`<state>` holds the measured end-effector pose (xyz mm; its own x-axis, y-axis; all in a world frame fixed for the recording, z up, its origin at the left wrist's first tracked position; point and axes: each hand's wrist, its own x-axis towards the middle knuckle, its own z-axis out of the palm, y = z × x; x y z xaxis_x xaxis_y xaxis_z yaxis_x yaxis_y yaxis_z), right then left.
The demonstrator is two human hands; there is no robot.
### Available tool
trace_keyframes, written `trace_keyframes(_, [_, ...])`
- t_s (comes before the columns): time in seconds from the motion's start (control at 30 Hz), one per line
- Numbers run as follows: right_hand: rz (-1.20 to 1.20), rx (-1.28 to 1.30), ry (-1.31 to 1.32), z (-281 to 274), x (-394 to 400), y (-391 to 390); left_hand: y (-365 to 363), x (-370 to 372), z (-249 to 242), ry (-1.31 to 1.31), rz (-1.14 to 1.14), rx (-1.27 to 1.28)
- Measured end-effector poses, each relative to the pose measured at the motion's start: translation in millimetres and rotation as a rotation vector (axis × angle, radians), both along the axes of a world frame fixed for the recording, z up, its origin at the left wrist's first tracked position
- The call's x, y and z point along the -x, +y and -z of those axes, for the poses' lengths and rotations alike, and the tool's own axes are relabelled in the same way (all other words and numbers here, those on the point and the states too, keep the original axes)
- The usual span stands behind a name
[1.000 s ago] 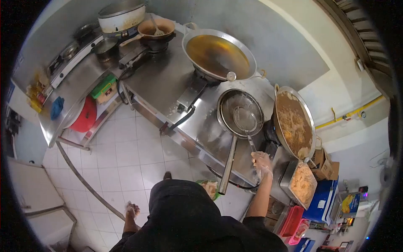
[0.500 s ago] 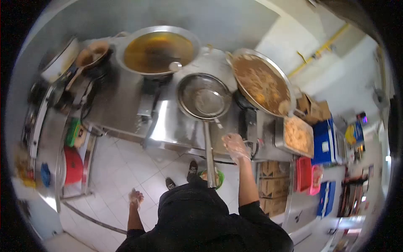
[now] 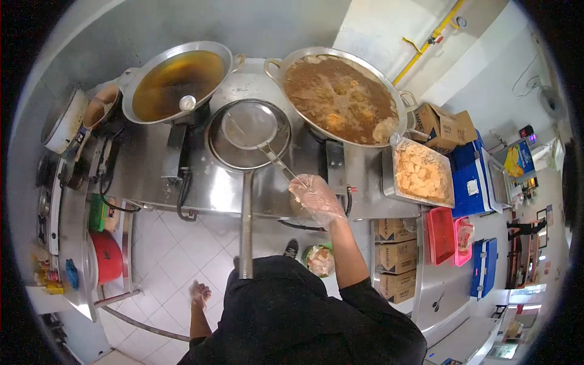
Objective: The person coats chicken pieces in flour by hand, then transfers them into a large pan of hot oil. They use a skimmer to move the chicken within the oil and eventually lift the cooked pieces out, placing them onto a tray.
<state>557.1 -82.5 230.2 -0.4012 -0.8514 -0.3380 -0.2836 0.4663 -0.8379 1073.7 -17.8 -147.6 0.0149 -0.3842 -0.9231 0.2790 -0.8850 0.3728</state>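
My right hand (image 3: pixel 317 198), in a clear plastic glove, is closed on the handle of a small mesh strainer (image 3: pixel 248 125). That strainer rests over a larger round strainer (image 3: pixel 228 159), whose long handle points toward my body. To the right, food bubbles in brown oil in a wide pan (image 3: pixel 340 100). Another wide pan (image 3: pixel 177 86) on the left holds darker, still oil, with a small round metal ladle (image 3: pixel 187 103) at its rim. My left hand (image 3: pixel 199 294), also gloved, hangs low over the floor with its fingers curled; what it holds, if anything, is too small to tell.
A metal tray of pale coated pieces (image 3: pixel 423 173) stands right of the frying pan, beside blue coolers (image 3: pixel 473 190) and a cardboard box (image 3: pixel 443 128). Red baskets (image 3: pixel 440 234) lie nearer. A green-rimmed tub (image 3: pixel 319 260) is on the floor. Another person (image 3: pixel 526 227) appears far right.
My right hand has moved up and left onto the small strainer's handle, and its fingers have closed. The small strainer now sits tilted to the upper left. The view has shifted to the right.
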Motion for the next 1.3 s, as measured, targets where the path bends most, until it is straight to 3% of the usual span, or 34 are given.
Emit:
trace_keyframes(0.1, [-0.033, 0.108, -0.16, -25, 46, 11, 15, 46, -3, -0.189, 0.015, -0.037])
trace_keyframes(0.2, [0.008, 0.29, -0.214, -47, 105, 24, 35, 76, -5, -0.102, -0.062, -0.025])
trace_keyframes(0.27, [-0.047, 0.414, -0.104, -70, 154, 33, 46, 94, -8, -0.134, -0.052, 0.005])
trace_keyframes(0.33, [0.18, 0.477, 0.163, -85, 189, 35, 59, 103, -4, -0.142, -0.062, 0.031])
trace_keyframes(0.37, [0.177, 0.413, 0.199, -86, 225, 30, 63, 107, -4, -0.133, -0.077, 0.046])
trace_keyframes(0.43, [0.119, 0.165, 0.673, -102, 274, 21, 68, 111, -4, 0.013, -0.151, 0.032])
trace_keyframes(0.47, [0.06, -0.032, 1.106, -117, 285, 17, 72, 100, 11, 0.152, -0.209, 0.004])
trace_keyframes(0.5, [0.049, -0.101, 1.191, -120, 300, 10, 75, 95, 21, 0.29, -0.265, -0.025])
trace_keyframes(0.6, [-0.025, -0.273, 1.414, -111, 338, -7, 82, 107, 15, 0.062, -0.251, -0.03])
trace_keyframes(0.67, [-0.132, -0.332, 1.525, -101, 354, -12, 86, 107, 17, 0.059, -0.296, -0.057])
trace_keyframes(0.77, [-0.191, -0.246, 1.49, -60, 408, -28, 93, 108, 19, -0.004, -0.317, -0.046])
trace_keyframes(0.9, [-0.413, -0.319, 1.324, -61, 414, -41, 101, 103, 22, -0.11, -0.261, -0.06])
trace_keyframes(1.0, [-0.435, -0.32, 1.139, -66, 408, -47, 106, 88, 27, 0.109, -0.313, -0.032])
trace_keyframes(1.07, [-0.38, -0.359, 1.036, -45, 424, -61, 111, 85, 29, 0.051, -0.294, -0.02])
trace_keyframes(1.13, [-0.584, -0.245, 1.066, -4, 476, -80, 114, 86, 23, 0.002, -0.279, -0.01])
trace_keyframes(1.2, [-0.536, -0.22, 0.919, -10, 462, -81, 115, 88, 16, -0.035, -0.272, 0.005])
trace_keyframes(1.27, [-0.239, -0.278, 0.602, -69, 366, -66, 121, 83, 21, -0.055, -0.218, 0.05])
trace_keyframes(1.3, [-0.242, -0.278, 0.565, -66, 366, -68, 123, 82, 22, -0.064, -0.191, 0.072])
